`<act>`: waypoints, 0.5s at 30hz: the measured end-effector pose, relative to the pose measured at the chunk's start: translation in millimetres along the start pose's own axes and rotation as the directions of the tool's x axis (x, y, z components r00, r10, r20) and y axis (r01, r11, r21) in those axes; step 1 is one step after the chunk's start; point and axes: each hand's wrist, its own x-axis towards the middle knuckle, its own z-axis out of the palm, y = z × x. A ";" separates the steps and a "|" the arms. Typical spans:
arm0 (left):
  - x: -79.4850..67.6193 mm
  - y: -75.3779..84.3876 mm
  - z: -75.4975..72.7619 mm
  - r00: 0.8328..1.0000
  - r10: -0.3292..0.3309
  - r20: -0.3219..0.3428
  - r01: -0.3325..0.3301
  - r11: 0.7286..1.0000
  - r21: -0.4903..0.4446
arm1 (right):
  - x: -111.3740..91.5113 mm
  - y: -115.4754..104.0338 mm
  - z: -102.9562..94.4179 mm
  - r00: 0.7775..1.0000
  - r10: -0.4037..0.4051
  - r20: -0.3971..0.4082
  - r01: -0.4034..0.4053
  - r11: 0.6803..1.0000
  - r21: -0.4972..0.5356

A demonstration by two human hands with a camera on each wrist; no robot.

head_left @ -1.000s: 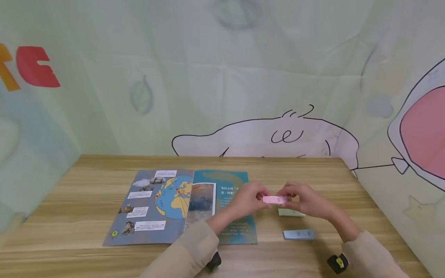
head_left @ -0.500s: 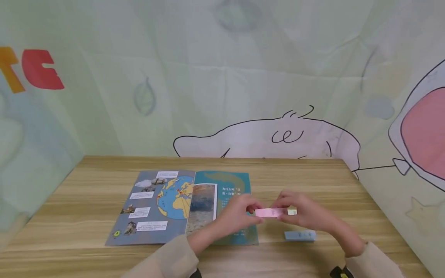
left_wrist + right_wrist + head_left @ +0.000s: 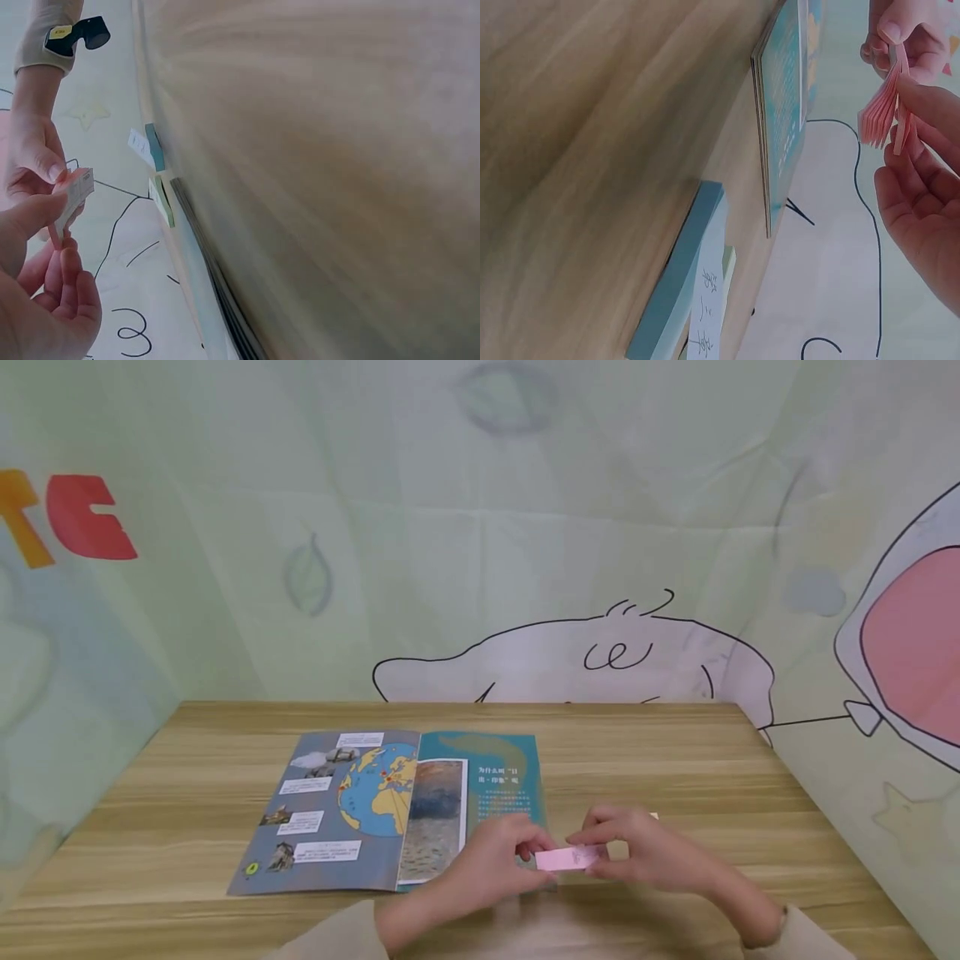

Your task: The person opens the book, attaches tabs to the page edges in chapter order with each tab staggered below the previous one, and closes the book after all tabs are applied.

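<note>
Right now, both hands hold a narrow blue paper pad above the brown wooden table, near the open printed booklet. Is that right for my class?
The colour is wrong: the left hand and right hand hold a narrow pink paper pad, as the head view shows. It is above the brown wooden table, near the open printed booklet.

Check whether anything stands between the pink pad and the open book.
Only the left hand, partly covering the open book in the head view. It and the right hand pinch the pink pad; no other object shows between.
</note>
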 end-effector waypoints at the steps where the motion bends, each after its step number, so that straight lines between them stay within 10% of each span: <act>1: -2.4 0.4 0.2 1.000 -0.004 0.001 0.004 1.000 0.002 | -0.4 -1.2 1.2 1.000 0.017 0.011 -0.018 1.000 0.014; 15: -19.7 3.2 0.5 0.999 0.040 -0.020 -0.041 0.999 -0.027 | -1.7 -10.7 13.4 0.997 -0.081 -0.013 0.081 0.996 -0.034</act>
